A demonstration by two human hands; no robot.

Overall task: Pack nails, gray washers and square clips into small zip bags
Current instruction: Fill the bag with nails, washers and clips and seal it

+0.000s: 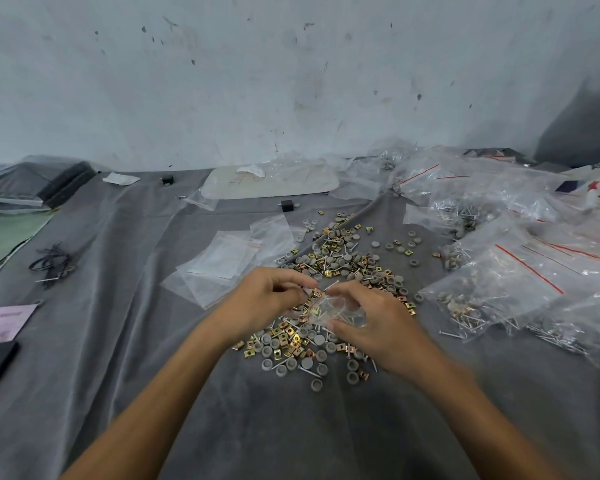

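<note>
Holding a small zip bag (340, 311) over the middle of a loose heap of hardware (340, 268), both hands meeting above a gray cloth (125, 341) that covers the work surface. Left hand (267, 294) curled, fingertips pinched together at the bag's mouth, seemingly on a small part too blurred to identify. Right hand (371, 320) grasping the bag from the right side, fingers wrapped around the clear film, with nails visible inside. Heap spread beneath and beyond the hands: gray washers (284, 370) scattered along the near edge, brass-coloured square clips (278, 341) mixed among them, thin nails (305, 372) lying across both. Stack of empty zip bags (222, 258) lying flat just left of the heap, touching the cloth. Filled zip bags (499, 289) with red seal lines piled to the right, holding nails, washers and clips, extending toward the far right edge. Black ties (54, 263) bundled well to the left, apart from the heap. Pink paper sheet (0, 323) at the left edge. Pale tray (271, 183) under clear film at the far side, against a scuffed wall (257, 81). Two small black blocks (286, 206) resting near the tray.
</note>
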